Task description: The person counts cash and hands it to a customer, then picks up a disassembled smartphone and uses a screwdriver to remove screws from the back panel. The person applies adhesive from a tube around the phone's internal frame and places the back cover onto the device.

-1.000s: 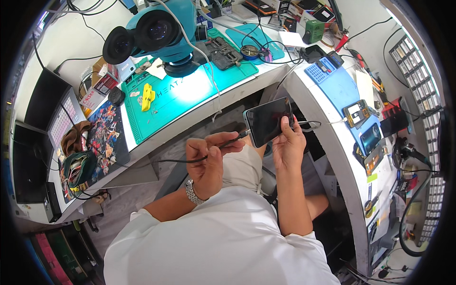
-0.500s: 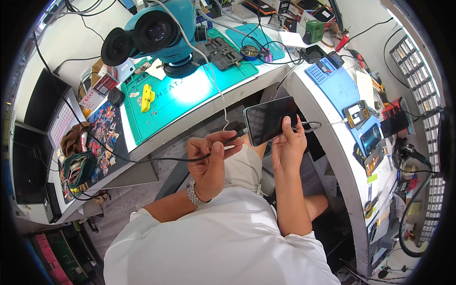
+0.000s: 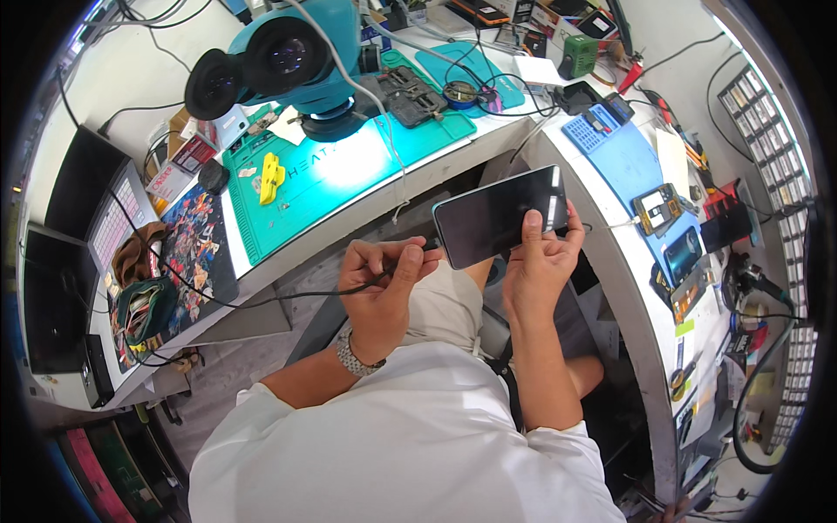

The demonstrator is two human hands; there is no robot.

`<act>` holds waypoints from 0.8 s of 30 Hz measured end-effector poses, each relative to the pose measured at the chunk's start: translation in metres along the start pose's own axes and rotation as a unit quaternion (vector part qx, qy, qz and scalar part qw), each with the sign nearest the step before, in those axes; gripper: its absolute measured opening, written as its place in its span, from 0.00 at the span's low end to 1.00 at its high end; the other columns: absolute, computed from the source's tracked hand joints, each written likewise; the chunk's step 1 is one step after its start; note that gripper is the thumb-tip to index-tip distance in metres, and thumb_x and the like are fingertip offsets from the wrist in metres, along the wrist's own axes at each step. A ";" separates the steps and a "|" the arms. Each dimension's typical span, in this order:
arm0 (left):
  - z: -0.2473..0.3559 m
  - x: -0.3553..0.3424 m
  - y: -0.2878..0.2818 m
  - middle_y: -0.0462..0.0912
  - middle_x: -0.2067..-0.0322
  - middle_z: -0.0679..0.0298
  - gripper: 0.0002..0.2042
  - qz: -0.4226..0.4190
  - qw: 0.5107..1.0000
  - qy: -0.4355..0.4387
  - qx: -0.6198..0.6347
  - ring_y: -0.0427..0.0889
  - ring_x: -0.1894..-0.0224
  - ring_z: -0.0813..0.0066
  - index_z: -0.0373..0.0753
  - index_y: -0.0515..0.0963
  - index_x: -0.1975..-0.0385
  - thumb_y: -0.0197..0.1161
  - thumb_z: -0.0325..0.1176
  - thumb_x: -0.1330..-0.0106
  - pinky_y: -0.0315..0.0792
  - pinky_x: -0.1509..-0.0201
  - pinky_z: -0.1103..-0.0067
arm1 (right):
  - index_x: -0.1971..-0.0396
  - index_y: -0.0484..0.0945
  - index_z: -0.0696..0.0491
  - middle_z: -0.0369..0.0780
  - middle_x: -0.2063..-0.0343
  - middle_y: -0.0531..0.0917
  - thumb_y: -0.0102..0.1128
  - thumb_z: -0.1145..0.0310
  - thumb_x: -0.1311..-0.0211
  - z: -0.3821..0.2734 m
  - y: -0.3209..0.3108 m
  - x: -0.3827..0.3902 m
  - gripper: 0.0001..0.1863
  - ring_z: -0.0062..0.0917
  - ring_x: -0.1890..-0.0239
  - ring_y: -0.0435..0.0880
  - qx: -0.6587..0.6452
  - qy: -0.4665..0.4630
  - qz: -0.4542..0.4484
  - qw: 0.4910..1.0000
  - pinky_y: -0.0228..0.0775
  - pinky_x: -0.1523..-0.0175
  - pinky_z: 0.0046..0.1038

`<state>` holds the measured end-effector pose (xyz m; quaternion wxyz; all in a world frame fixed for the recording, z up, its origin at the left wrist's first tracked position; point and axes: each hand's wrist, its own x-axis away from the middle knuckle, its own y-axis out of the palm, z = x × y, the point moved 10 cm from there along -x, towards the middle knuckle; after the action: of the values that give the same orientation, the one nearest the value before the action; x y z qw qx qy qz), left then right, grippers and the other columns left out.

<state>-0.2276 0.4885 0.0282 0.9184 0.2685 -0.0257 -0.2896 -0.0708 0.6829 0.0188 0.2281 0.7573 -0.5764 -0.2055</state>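
My right hand (image 3: 542,261) is closed round a dark-screened smartphone (image 3: 493,218), its thumb on the lower front edge and its fingers behind. The phone is held tilted above my lap. In my left hand (image 3: 384,275) a black cable (image 3: 305,295) is pinched between thumb and fingers. Its plug end (image 3: 432,245) points at the phone's left short edge; whether it touches or sits in the port I cannot tell. A white cable (image 3: 389,139) hangs over the desk edge just beyond my left hand.
A teal microscope (image 3: 283,61) stands over a green work mat (image 3: 323,196) bearing a yellow tool (image 3: 271,179). Along the right desk lie a blue mat (image 3: 623,157), an opened phone (image 3: 656,209) and another phone (image 3: 683,253). A laptop (image 3: 122,205) sits at the left.
The phone has risen slightly and turned in my right hand. My left hand has shifted a little left with the black cable. The white cable's lower end now hangs higher.
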 end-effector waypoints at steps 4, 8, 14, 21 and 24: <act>-0.007 0.001 -0.006 0.88 0.53 0.50 0.11 -0.008 1.000 -0.013 0.012 0.92 0.53 0.65 0.38 0.67 0.58 0.64 0.18 0.25 0.91 0.50 0.70 | 0.27 0.56 0.54 0.48 0.50 0.86 0.66 0.78 0.25 -0.011 0.011 0.000 0.34 0.18 0.57 0.86 0.030 -0.025 -0.033 0.999 0.77 0.56 0.18; -0.018 0.004 0.000 0.87 0.53 0.56 0.17 -0.083 0.991 -0.041 -0.094 0.89 0.52 0.72 0.35 0.72 0.36 0.63 0.24 0.22 0.88 0.51 0.69 | 0.27 0.56 0.54 0.48 0.50 0.85 0.67 0.78 0.25 0.005 0.020 0.002 0.35 0.18 0.56 0.85 0.023 0.028 -0.057 0.998 0.79 0.56 0.20; -0.052 0.013 -0.044 0.88 0.54 0.58 0.13 0.073 0.989 -0.124 -0.033 0.90 0.58 0.68 0.33 0.77 0.45 0.55 0.37 0.16 0.86 0.53 0.70 | 0.31 0.59 0.54 0.40 0.59 0.82 0.75 0.72 0.31 0.071 0.032 0.019 0.37 0.15 0.62 0.83 0.149 0.083 -0.035 0.985 0.76 0.67 0.18; -0.016 -0.034 -0.140 0.90 0.57 0.54 0.18 0.161 0.987 -0.028 -0.001 0.89 0.66 0.65 0.32 0.78 0.49 0.51 0.43 0.18 0.85 0.60 0.72 | 0.38 0.58 0.50 0.43 0.65 0.87 0.74 0.73 0.32 0.130 0.093 0.059 0.34 0.23 0.68 0.88 0.089 0.154 -0.219 0.959 0.82 0.64 0.26; 0.017 -0.067 -0.198 0.81 0.63 0.59 0.18 0.206 0.968 -0.012 -0.146 0.83 0.63 0.69 0.32 0.74 0.46 0.50 0.42 0.17 0.80 0.54 0.73 | 0.40 0.62 0.57 0.40 0.70 0.86 0.76 0.71 0.35 0.130 0.092 0.060 0.33 0.22 0.68 0.86 0.110 0.120 -0.198 0.966 0.79 0.63 0.29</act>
<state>-0.3893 0.3803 -0.0506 0.9870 0.1171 -0.0492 -0.0983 -0.2020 0.5897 -0.0363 0.1654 0.8961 -0.4021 -0.0890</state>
